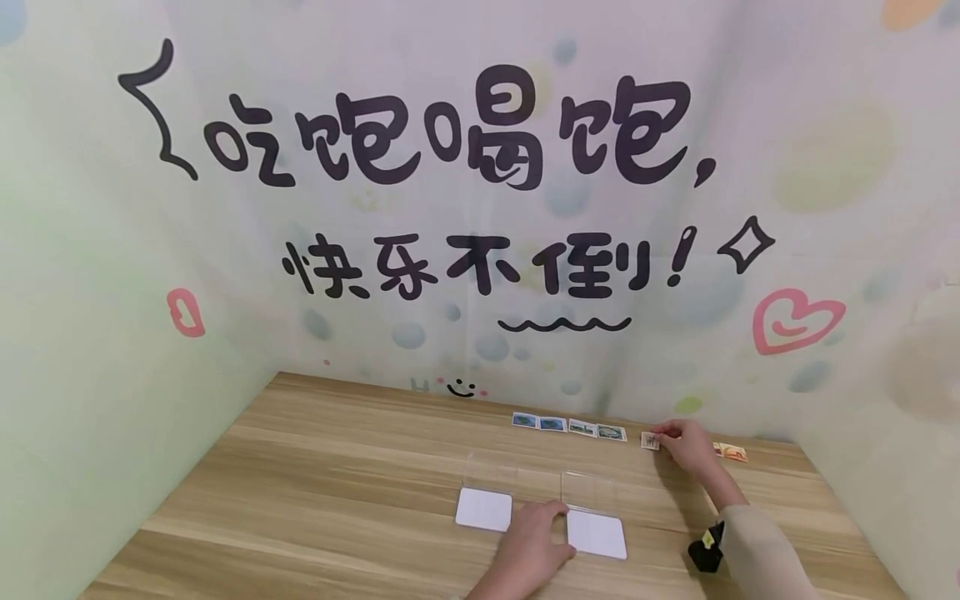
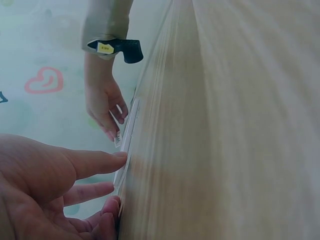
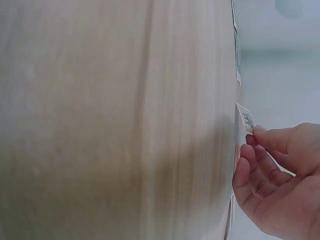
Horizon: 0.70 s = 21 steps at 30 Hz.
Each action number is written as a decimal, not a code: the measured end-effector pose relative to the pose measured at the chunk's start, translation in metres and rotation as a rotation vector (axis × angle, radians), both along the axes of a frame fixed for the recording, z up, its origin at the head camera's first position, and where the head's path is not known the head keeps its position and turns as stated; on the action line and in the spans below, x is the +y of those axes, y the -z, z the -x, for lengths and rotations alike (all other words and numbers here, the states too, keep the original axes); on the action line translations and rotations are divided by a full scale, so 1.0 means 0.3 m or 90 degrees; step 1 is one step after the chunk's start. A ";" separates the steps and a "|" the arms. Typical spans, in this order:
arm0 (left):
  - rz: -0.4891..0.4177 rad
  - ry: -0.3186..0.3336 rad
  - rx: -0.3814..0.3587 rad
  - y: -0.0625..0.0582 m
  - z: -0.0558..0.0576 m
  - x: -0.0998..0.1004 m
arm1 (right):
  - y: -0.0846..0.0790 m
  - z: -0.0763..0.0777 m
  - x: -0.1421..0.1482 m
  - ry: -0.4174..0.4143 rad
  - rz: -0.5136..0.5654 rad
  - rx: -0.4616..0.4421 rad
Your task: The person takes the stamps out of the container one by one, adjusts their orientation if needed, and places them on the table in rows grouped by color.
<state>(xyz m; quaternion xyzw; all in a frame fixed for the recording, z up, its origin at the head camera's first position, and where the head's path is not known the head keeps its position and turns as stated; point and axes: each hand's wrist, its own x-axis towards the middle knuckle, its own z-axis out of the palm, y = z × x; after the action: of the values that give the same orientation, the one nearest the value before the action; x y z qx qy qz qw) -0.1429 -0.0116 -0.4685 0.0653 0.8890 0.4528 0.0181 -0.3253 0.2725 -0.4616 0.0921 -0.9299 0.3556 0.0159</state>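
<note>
My right hand (image 1: 690,450) pinches a small stamp (image 3: 246,120) with a white edge between thumb and index finger, at the back of the wooden table. In the right wrist view the stamp is tilted up at the fingertips. My left hand (image 1: 527,542) rests at the left edge of a clear hinged case with a white insert (image 1: 596,533); its thumb and a fingertip touch that edge. The transparent lid (image 1: 588,490) of this case lies folded back. To the left lies a second such case, with a white insert (image 1: 483,509) and its clear lid (image 1: 489,471) back.
Several blue and green stamps (image 1: 582,428) lie in a row along the table's back edge. Orange stamps (image 1: 735,453) lie partly behind the right hand. A printed cloth wall (image 1: 420,350) rises behind the table (image 1: 315,500), with side walls left and right.
</note>
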 end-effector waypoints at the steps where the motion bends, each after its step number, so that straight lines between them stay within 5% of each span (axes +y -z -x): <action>1: 0.000 -0.001 -0.001 -0.001 0.000 0.000 | 0.001 0.002 0.001 -0.004 0.002 0.004; 21: 0.020 -0.005 0.025 0.003 -0.004 0.000 | 0.015 0.037 0.008 0.001 -0.031 0.029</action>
<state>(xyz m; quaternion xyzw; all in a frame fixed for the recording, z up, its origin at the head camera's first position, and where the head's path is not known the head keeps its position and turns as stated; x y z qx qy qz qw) -0.1417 -0.0116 -0.4695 0.0702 0.8966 0.4372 -0.0004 -0.3364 0.2749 -0.4660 0.0995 -0.9379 0.3306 0.0352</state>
